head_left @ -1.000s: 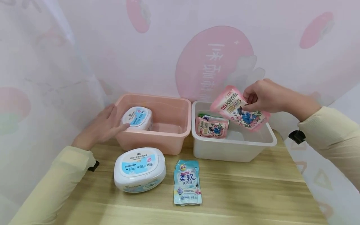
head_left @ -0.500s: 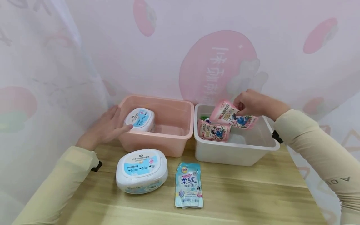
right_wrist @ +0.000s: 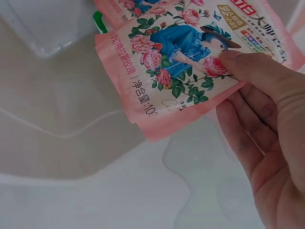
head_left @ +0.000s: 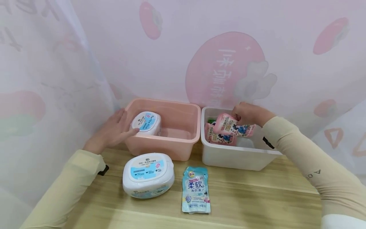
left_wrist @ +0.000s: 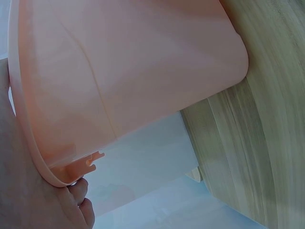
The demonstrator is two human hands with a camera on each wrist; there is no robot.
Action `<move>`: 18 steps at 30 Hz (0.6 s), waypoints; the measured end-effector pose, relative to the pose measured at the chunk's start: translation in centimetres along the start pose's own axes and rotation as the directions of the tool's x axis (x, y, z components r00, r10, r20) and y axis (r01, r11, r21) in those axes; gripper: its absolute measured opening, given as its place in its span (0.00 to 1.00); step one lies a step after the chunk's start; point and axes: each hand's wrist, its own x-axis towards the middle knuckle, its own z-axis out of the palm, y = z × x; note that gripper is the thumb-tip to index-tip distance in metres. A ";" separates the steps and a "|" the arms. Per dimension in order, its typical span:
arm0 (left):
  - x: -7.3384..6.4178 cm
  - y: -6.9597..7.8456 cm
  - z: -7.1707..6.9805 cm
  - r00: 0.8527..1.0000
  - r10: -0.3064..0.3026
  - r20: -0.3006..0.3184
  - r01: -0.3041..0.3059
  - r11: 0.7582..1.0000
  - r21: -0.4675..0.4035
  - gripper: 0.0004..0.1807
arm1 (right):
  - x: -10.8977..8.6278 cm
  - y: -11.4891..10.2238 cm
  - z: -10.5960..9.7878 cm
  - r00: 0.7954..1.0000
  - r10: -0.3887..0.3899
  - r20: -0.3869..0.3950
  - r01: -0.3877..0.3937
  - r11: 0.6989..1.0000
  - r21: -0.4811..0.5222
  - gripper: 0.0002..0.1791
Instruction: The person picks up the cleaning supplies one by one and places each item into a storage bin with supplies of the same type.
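Observation:
My right hand (head_left: 251, 113) pinches a pink laundry detergent pouch (head_left: 226, 124) between thumb and fingers. Flowers and a figure in blue are printed on the pouch, plain in the right wrist view. It hangs tilted inside the white bin (head_left: 234, 159), overlapping a matching pink pouch (head_left: 220, 140) there. My left hand (head_left: 110, 131) rests at the left rim of the pink bin (head_left: 160, 148), fingers extended and thumb over the front edge. A white tub with a blue label (head_left: 145, 122) lies inside that bin, beside the thumb.
A larger white lidded tub (head_left: 148, 175) stands on the wooden table (head_left: 246, 197) before the pink bin. Right of it lies a teal detergent pouch (head_left: 196, 190). The bins stand side by side against a printed curtain (head_left: 171, 70). A green-topped item (head_left: 211, 121) shows in the white bin.
My right hand has lowered the pink pouch into the white bin, moving it down toward the matching pouch. The left hand stays at the pink bin's rim.

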 end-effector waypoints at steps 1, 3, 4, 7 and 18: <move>0.0 0.0 0.1 1.000 -0.004 0.003 0.004 1.000 -0.005 0.62 | 0.3 0.1 0.4 1.000 -0.004 0.009 0.004 1.000 0.000 0.10; 0.0 0.0 0.1 1.000 -0.005 -0.005 0.005 1.000 -0.014 0.61 | 0.8 0.4 1.1 1.000 -0.012 0.021 0.012 1.000 -0.008 0.10; 0.0 0.0 0.2 1.000 -0.007 -0.008 0.007 1.000 -0.017 0.61 | 1.1 0.5 1.5 1.000 -0.015 0.028 0.015 1.000 -0.017 0.11; 0.0 0.1 0.1 1.000 -0.012 -0.010 0.011 1.000 -0.018 0.61 | 2.0 0.7 2.5 0.999 -0.028 0.044 0.030 0.999 -0.040 0.11; -0.1 0.4 -0.5 1.000 -0.015 0.019 0.015 1.000 0.012 0.61 | 3.7 0.5 4.6 0.994 -0.032 0.106 0.041 0.996 -0.084 0.16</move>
